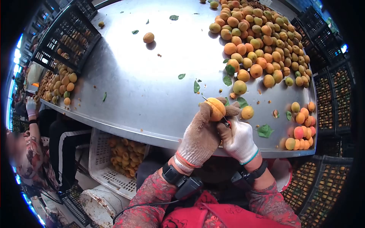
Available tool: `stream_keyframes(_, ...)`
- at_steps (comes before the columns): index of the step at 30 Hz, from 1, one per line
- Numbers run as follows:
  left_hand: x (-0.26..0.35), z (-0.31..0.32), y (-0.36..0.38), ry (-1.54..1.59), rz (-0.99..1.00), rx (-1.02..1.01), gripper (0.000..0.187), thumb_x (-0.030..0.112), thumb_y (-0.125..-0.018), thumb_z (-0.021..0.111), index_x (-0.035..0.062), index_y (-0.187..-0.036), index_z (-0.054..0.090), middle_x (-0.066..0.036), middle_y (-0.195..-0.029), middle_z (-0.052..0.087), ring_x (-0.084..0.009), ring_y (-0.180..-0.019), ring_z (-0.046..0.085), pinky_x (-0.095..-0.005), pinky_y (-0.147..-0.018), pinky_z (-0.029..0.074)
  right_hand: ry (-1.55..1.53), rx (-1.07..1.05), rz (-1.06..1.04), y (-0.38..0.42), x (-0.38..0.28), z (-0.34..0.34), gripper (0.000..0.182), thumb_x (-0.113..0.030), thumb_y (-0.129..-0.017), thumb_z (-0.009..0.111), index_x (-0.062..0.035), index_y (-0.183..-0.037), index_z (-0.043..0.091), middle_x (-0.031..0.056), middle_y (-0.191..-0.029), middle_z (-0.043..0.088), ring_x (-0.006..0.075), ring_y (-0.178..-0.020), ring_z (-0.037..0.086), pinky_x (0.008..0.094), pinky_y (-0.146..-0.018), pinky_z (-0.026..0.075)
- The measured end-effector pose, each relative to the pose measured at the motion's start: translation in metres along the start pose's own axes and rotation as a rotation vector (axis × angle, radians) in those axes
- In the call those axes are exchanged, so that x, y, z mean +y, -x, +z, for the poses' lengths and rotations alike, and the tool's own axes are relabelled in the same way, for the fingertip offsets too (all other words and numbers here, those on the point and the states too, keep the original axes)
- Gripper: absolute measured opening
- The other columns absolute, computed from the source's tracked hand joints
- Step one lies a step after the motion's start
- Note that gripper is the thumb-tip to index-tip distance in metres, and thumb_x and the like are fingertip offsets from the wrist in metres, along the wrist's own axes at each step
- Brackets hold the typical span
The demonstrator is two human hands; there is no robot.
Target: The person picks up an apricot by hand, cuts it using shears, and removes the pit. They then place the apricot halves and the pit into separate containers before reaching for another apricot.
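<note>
My left hand (199, 135), in a knit glove, is wrapped round an orange apricot (216, 110) over the table's front edge. In my gloved right hand (238, 138) is a small knife (227, 123). Its thin blade lies across the apricot, the tip showing beyond the fruit's far left side, and my right fingers mostly cover the handle. Just right of my hands a loose apricot (247, 112) sits on the metal table (129, 91), with green leaves around it.
A big apricot pile (262, 41) covers the back right; a smaller group (302, 129) sits at the right corner. A black crate (68, 36) stands back left. Below are a white crate (99, 163) of apricot pieces and a bucket (99, 205). Another person's gloved hand (31, 106) shows far left.
</note>
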State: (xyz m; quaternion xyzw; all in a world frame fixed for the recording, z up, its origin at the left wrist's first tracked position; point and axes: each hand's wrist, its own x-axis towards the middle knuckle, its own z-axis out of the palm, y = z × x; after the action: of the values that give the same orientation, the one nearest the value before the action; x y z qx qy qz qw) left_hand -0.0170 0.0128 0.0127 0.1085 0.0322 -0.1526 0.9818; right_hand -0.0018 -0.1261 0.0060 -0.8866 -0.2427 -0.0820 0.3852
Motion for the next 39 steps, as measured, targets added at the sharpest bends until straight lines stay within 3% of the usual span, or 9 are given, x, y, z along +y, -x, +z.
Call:
stream_keyframes(4,0.006,0.003,-0.002,-0.171,0.004,0.092,0.052,0.043,-0.102,0.05,0.0033,-0.136,0.047,-0.01,-0.123,0.058,-0.0198,-0.112,0.055,-0.0358,-0.098,0.045,-0.157,-0.033,0.1,0.001,-0.005,-0.01,0.026,-0.027,-0.09,0.068,-0.002,-0.09,0.06,0.0139,-0.058,0.058,0.0349,-0.053,0.062,0.0403,-0.05,0.048)
stream_keyframes(6,0.009,0.003,0.0,-0.882,0.23,0.081,0.056,0.046,-0.103,0.047,0.0023,-0.138,0.044,-0.009,-0.12,0.058,-0.0148,-0.106,0.056,-0.0302,-0.092,0.047,-0.077,-0.022,0.063,-0.001,-0.007,-0.015,0.027,-0.027,-0.09,0.068,-0.0018,-0.089,0.059,0.0139,-0.058,0.058,0.0349,-0.054,0.063,0.0404,-0.05,0.048)
stream_keyframes(10,0.005,0.005,0.002,-0.941,0.266,0.116,0.074,0.058,-0.099,0.045,-0.0012,-0.142,0.033,-0.018,-0.125,0.06,-0.0229,-0.117,0.056,-0.0363,-0.104,0.042,-0.022,-0.024,0.061,0.002,-0.014,-0.012,0.028,-0.028,-0.09,0.068,-0.0023,-0.086,0.058,0.0144,-0.058,0.059,0.0351,-0.054,0.063,0.041,-0.05,0.048)
stream_keyframes(15,-0.01,0.006,-0.002,-0.277,0.032,0.293,0.069,0.057,-0.102,0.037,-0.0026,-0.137,0.041,-0.024,-0.116,0.065,-0.0273,-0.115,0.058,-0.0392,-0.106,0.043,0.022,0.02,0.052,0.006,-0.012,0.005,0.03,-0.03,-0.09,0.069,-0.0033,-0.085,0.057,0.0159,-0.06,0.059,0.0354,-0.054,0.062,0.0415,-0.05,0.048)
stream_keyframes(23,0.003,0.008,-0.003,-0.726,0.257,0.212,0.068,0.052,-0.1,0.049,-0.0026,-0.14,0.039,-0.021,-0.13,0.056,-0.0293,-0.115,0.059,-0.0409,-0.103,0.045,-0.143,-0.092,0.193,0.003,-0.014,-0.012,0.029,-0.025,-0.09,0.068,-0.0012,-0.081,0.054,0.0157,-0.06,0.06,0.0342,-0.054,0.063,0.0388,-0.05,0.047)
stream_keyframes(26,0.01,0.007,0.0,-0.702,0.189,0.065,0.055,0.036,-0.1,0.058,-0.0008,-0.138,0.043,-0.014,-0.121,0.06,-0.0187,-0.11,0.059,-0.0346,-0.099,0.047,-0.156,-0.089,0.161,0.002,-0.016,-0.012,0.026,-0.023,-0.09,0.068,-0.0012,-0.082,0.055,0.0154,-0.06,0.06,0.0337,-0.054,0.063,0.0388,-0.051,0.048)
stream_keyframes(29,-0.002,0.007,-0.002,-0.657,0.184,0.144,0.061,0.046,-0.099,0.055,-0.002,-0.136,0.044,-0.017,-0.121,0.06,-0.0239,-0.11,0.06,-0.0395,-0.101,0.047,-0.193,0.014,0.15,0.005,-0.011,-0.002,0.027,-0.025,-0.09,0.069,-0.0017,-0.083,0.057,0.0147,-0.059,0.061,0.0332,-0.055,0.063,0.0389,-0.052,0.048)
stream_keyframes(32,-0.011,-0.002,-0.009,-0.063,0.015,0.195,0.072,0.063,-0.097,0.042,-0.0023,-0.126,0.05,-0.022,-0.12,0.061,-0.0337,-0.109,0.06,-0.0471,-0.104,0.046,0.206,-0.047,0.042,0.004,-0.01,-0.003,0.032,-0.033,-0.089,0.069,-0.0035,-0.083,0.058,0.0144,-0.058,0.06,0.0332,-0.053,0.063,0.0399,-0.051,0.048)
stream_keyframes(39,0.0,-0.014,-0.009,0.027,0.028,0.174,0.065,0.055,-0.097,0.051,-0.0014,-0.13,0.049,-0.018,-0.118,0.062,-0.0308,-0.113,0.057,-0.0454,-0.104,0.045,0.034,-0.074,0.088,-0.001,-0.011,-0.008,0.032,-0.032,-0.09,0.069,-0.0026,-0.083,0.058,0.0148,-0.055,0.057,0.0337,-0.051,0.061,0.0398,-0.048,0.047)
